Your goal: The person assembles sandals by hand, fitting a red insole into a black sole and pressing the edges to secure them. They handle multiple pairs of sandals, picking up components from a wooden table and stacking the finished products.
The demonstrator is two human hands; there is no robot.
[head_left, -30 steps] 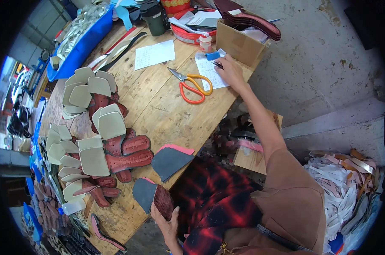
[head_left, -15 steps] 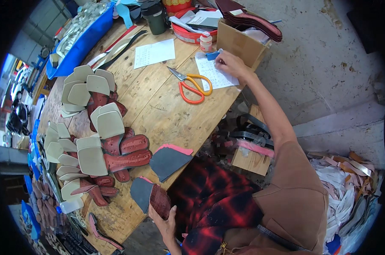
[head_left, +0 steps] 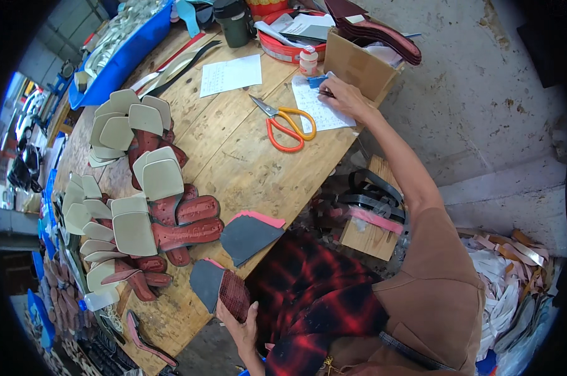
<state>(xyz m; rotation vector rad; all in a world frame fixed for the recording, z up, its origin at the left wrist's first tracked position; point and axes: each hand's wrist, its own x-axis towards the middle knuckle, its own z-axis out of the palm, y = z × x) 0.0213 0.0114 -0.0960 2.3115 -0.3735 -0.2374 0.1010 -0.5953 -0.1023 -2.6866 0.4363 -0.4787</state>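
Observation:
My left hand (head_left: 241, 326) is closed round a dark red, grid-textured piece (head_left: 234, 296) at the table's near edge. The piece overlaps a grey, pink-edged flat piece (head_left: 206, 285). A similar grey piece (head_left: 252, 240) lies just beyond it. At the far right of the table, my right hand (head_left: 346, 99) rests on a handwritten sheet (head_left: 324, 118), fingers pinched. A small dark thing shows at the fingertips, too small to name. Against them is a small blue object (head_left: 315, 82). Scissors (head_left: 283, 123) with orange and yellow handles lie left of the sheet.
Dark red shoe-sole-shaped pieces (head_left: 186, 233) with cream ends (head_left: 133, 233) cover the table's left side. A second sheet (head_left: 231, 75), a red tub (head_left: 277, 50), a small bottle (head_left: 308, 61) and a cardboard box (head_left: 358, 66) stand or lie at the back. A blue bin (head_left: 124, 62) is at the far left.
The view has shifted slightly, so the table's things sit a little differently. My right hand stays on the sheet with only a slight movement. My left hand still holds the dark red piece.

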